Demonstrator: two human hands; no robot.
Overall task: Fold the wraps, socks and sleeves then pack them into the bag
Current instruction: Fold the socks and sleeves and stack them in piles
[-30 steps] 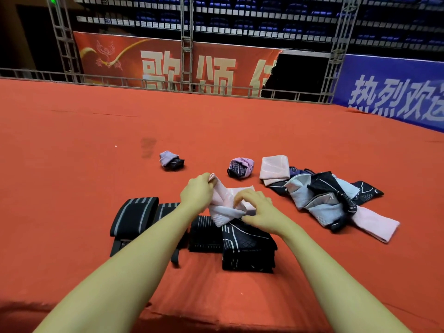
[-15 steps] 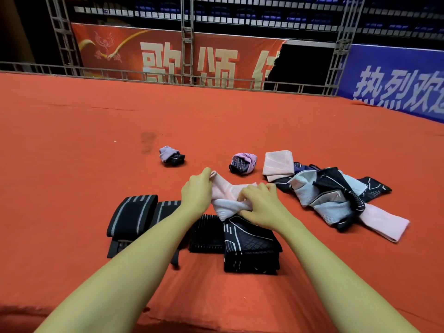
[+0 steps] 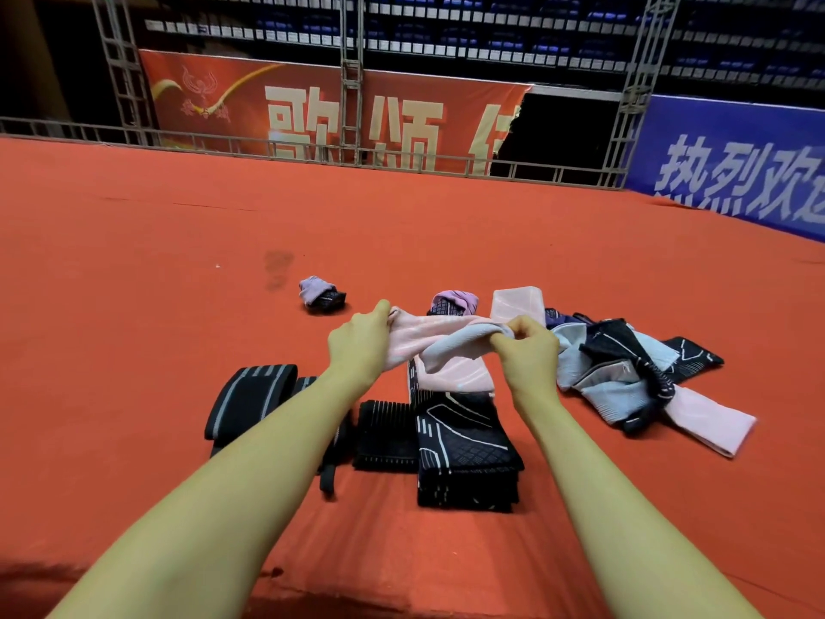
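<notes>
Pink sleeve (image 3: 439,348) hangs stretched between left hand (image 3: 359,346) and right hand (image 3: 527,350), each hand's fingers pinching an end, probably to straighten it for folding. It hovers above the folded black stack (image 3: 466,453) on the red floor (image 3: 134,306).

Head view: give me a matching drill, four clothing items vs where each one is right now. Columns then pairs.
Items
1. pink sleeve
2. black patterned stack
3. striped black wrap
4. loose pile

Places
A. lying right of the right hand, unfolded
B. stretched between the left hand and the right hand
C. leftmost of the near row on the red carpet
D. folded, below the held sleeve, between the forearms

Pairs: 1-B, 2-D, 3-C, 4-A
</notes>
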